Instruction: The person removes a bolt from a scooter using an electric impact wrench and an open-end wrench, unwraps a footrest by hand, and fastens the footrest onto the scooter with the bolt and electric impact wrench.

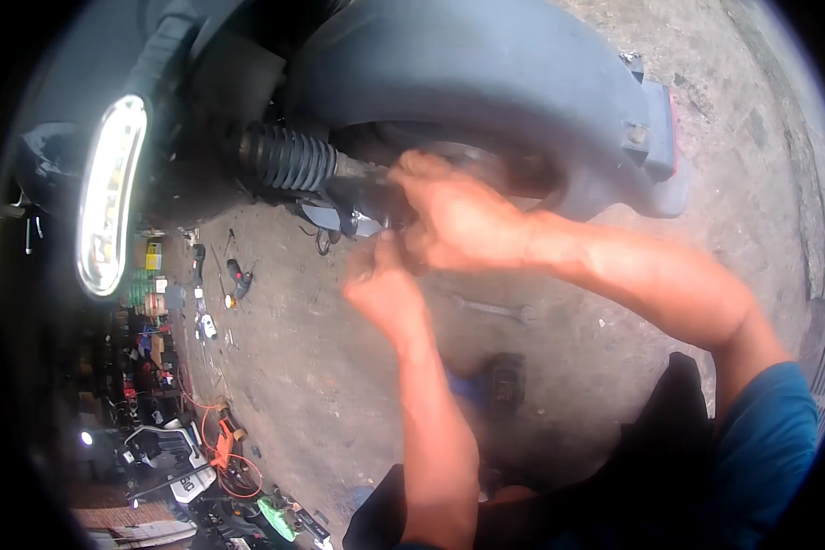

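Observation:
Both hands meet at the lower end of a coil-spring shock absorber [293, 160] on a scooter, beside its rear wheel. My left hand [385, 289] is closed, thumb and fingers pinched near a small shiny metal part [367, 225]; what lies between them is hidden. Just above it, my right hand [458, 220] has its fingers curled around the dark bracket area below the spring. Its grip is blurred, and I cannot make out what it holds. A dark fender [467, 69] curves over the wheel behind the hands.
On the concrete floor below the hands lies a wrench [495, 309]. A dark, blue-ended object [504, 380] sits nearer my legs. A lit elongated lamp [115, 197] hangs at left. Tools, an orange cable [220, 445] and assorted clutter line the left side.

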`<act>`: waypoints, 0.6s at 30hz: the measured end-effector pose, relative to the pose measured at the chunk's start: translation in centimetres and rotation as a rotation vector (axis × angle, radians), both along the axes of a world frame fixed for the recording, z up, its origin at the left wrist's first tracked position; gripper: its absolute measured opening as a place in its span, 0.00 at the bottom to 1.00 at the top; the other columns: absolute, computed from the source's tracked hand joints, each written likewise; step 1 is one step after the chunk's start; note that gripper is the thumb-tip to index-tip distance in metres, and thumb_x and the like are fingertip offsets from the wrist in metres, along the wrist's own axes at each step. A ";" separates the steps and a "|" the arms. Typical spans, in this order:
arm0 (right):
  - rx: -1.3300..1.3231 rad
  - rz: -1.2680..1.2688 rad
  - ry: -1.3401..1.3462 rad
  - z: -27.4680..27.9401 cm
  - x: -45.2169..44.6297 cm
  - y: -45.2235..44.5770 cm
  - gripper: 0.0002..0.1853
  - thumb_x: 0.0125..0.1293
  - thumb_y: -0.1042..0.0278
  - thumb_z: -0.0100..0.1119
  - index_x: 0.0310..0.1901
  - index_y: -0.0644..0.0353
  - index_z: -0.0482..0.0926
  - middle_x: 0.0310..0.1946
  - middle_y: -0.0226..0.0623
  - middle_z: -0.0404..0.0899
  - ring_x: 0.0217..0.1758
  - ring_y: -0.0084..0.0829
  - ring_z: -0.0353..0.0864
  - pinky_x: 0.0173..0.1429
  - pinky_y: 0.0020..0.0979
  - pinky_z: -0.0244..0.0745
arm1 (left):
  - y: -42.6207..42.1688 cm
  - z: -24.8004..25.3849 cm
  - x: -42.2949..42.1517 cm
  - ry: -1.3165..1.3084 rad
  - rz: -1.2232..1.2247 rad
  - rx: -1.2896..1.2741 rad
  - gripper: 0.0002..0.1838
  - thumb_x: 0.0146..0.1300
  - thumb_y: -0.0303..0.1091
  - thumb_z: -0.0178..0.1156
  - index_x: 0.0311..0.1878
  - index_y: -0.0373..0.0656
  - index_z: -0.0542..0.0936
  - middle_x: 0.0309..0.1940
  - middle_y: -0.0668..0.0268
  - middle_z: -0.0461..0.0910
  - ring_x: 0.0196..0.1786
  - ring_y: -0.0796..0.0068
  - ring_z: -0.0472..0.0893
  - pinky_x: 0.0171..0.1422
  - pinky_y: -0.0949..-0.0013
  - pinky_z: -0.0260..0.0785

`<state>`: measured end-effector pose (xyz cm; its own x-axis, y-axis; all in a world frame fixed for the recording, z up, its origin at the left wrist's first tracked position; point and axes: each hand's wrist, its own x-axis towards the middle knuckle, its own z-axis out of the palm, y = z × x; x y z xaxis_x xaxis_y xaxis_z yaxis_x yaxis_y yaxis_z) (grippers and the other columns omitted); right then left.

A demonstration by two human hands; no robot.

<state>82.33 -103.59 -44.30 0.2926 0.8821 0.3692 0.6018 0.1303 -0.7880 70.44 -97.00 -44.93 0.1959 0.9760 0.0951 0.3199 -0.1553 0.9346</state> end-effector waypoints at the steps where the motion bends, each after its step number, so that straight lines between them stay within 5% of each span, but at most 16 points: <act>1: -0.016 0.019 0.007 -0.3 -0.5 -0.5 0.32 0.53 0.73 0.62 0.63 0.69 0.69 0.56 0.54 0.71 0.63 0.53 0.71 0.62 0.45 0.74 | 0.8 -1.3 -0.3 -0.074 -0.046 0.074 0.09 0.65 0.26 0.60 0.43 0.29 0.81 0.33 0.60 0.83 0.31 0.74 0.79 0.36 0.69 0.72; 2: 0.235 -0.080 -0.060 -1.7 -1.9 -0.6 0.27 0.53 0.71 0.63 0.56 0.66 0.73 0.50 0.51 0.73 0.57 0.51 0.74 0.55 0.46 0.77 | 1.8 -3.2 -0.7 -0.145 -0.093 0.147 0.09 0.65 0.25 0.59 0.45 0.29 0.80 0.35 0.60 0.83 0.32 0.74 0.79 0.36 0.70 0.72; 4: 0.291 -0.083 -0.040 -1.7 -3.1 0.1 0.25 0.53 0.68 0.64 0.54 0.64 0.74 0.47 0.48 0.73 0.53 0.48 0.76 0.52 0.45 0.79 | 2.3 -4.1 -1.2 -0.204 -0.167 0.209 0.09 0.65 0.23 0.58 0.47 0.30 0.79 0.39 0.60 0.82 0.35 0.73 0.79 0.38 0.71 0.73; 11: 0.210 -0.302 -0.276 0.6 -5.0 2.4 0.20 0.50 0.66 0.66 0.45 0.60 0.75 0.38 0.35 0.74 0.46 0.37 0.78 0.47 0.37 0.79 | 2.7 -4.8 -2.3 -0.340 -0.323 0.127 0.09 0.70 0.24 0.53 0.51 0.32 0.76 0.44 0.57 0.78 0.43 0.69 0.80 0.45 0.67 0.73; 18: 0.433 -0.421 -0.126 -1.9 -6.3 2.9 0.24 0.51 0.68 0.63 0.52 0.62 0.76 0.40 0.36 0.75 0.46 0.39 0.76 0.49 0.36 0.75 | 2.8 -5.3 -2.1 -0.211 -0.280 0.210 0.10 0.71 0.25 0.52 0.52 0.32 0.75 0.45 0.57 0.78 0.45 0.67 0.80 0.47 0.66 0.73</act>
